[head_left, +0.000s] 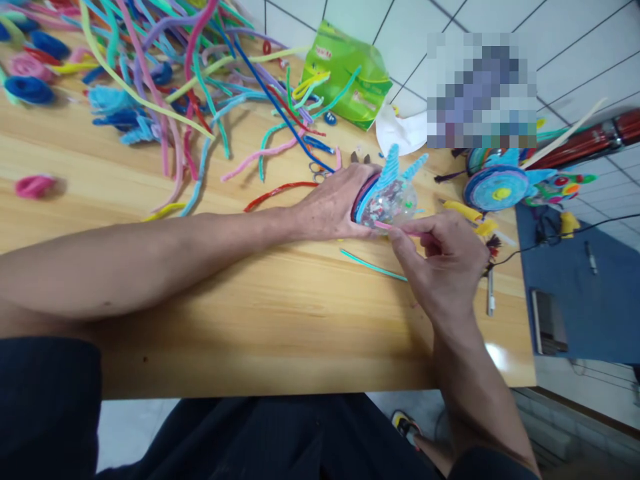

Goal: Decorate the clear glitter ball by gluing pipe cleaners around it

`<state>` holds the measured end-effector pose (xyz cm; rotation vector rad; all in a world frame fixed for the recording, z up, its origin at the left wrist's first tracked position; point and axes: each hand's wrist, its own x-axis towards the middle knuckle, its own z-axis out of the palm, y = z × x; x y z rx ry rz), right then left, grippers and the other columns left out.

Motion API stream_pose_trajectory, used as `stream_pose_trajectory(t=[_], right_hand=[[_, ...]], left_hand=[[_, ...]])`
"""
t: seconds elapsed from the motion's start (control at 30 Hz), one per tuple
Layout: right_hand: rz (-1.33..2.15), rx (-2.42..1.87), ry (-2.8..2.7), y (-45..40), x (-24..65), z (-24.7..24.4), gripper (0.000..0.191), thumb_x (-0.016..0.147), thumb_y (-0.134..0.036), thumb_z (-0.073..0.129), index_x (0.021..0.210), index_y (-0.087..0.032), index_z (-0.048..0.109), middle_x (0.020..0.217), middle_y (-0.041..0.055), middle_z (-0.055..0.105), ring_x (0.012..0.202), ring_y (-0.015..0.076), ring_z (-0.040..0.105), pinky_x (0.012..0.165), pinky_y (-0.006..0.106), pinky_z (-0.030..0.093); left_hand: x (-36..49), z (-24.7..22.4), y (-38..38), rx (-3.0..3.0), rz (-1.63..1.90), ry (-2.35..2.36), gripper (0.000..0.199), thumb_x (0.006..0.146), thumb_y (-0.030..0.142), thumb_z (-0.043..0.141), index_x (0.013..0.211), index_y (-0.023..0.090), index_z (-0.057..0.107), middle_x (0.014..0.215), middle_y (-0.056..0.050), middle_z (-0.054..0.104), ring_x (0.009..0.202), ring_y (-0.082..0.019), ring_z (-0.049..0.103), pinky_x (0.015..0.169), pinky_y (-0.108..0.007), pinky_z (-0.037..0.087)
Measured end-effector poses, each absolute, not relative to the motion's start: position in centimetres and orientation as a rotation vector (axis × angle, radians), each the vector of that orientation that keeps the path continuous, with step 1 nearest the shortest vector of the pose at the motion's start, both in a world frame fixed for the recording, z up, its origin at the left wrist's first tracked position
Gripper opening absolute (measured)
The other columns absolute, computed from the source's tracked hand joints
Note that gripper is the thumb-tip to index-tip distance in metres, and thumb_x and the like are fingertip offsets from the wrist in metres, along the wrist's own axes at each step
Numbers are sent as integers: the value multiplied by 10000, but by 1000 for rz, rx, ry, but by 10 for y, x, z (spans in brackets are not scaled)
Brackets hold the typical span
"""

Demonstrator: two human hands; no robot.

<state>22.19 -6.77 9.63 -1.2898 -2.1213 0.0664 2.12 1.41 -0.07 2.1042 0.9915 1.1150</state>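
Observation:
My left hand (333,203) is wrapped round a clear rounded plastic piece (393,199) banded with dark and light blue pipe cleaner, with two light-blue coils sticking up like ears. Between the thumb and fingers of my right hand (443,257) is a pink pipe cleaner (383,225), its end lying against the near side of the clear piece. Most of the left fingers are hidden behind the piece. A teal pipe cleaner (373,265) lies on the wood just below both hands. Behind the left hand, scissors (318,172) show in part.
Many loose pipe cleaners (200,73) cover the back left of the wooden table (260,320). A green packet (347,75) leans at the wall. Right of my hands stand a blue coiled craft piece (497,187), a yellow tool (463,210) and a cutter (491,293). A dark red flask (585,140) lies behind.

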Motion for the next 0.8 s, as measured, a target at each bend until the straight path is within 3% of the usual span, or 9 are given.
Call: stream_pose_trajectory(t=[0.27, 0.47, 0.8], right_hand=[[-147, -1262, -2207, -57, 203, 84, 136, 981, -288, 739, 856, -304, 689, 740, 9, 611, 695, 203, 587, 616, 356, 458], [-141, -1264, -2209, -52, 202, 79, 164, 958, -246, 741, 821, -293, 663, 740, 4, 585, 685, 197, 569, 615, 359, 416], [-100, -1290, -2198, -51, 204, 78, 146, 954, -223, 712, 844, -294, 648, 774, 7, 591, 716, 195, 570, 634, 350, 461]], left_hand=[[20, 1, 13, 2110, 1150, 932, 834, 790, 606, 872, 1469, 272, 519, 1450, -165, 652, 1389, -444, 608, 1181, -664, 494], [20, -1, 13, 2122, 1160, 949, 829, 798, 608, 868, 1469, 260, 528, 1440, -172, 659, 1387, -447, 610, 1171, -671, 506], [20, 4, 12, 2120, 1130, 963, 839, 805, 633, 855, 1474, 246, 529, 1439, -178, 656, 1390, -441, 606, 1181, -644, 499]])
